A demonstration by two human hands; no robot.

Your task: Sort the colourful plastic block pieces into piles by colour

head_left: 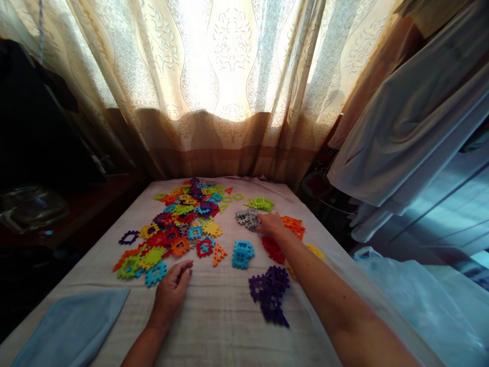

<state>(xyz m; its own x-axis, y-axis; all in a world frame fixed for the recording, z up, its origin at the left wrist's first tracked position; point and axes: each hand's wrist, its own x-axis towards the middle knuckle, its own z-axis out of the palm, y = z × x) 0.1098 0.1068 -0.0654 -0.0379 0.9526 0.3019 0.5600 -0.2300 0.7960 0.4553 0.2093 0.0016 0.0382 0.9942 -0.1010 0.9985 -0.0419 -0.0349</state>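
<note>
Right hand (pixel 270 224): extended forward, fingers bent downward at the right edge of the grey pieces (pixel 245 218); whether they grip one cannot be told. Orange pieces (pixel 293 228) lie to its right, red pieces (pixel 272 250) just nearer the person, and green pieces (pixel 260 204) beyond. Left hand (pixel 173 288): released, half open with fingers loosely curled, low over the pale cover (pixel 214 321), near a light-blue piece (pixel 156 275) at the near edge of the mixed heap (pixel 183 209).
</note>
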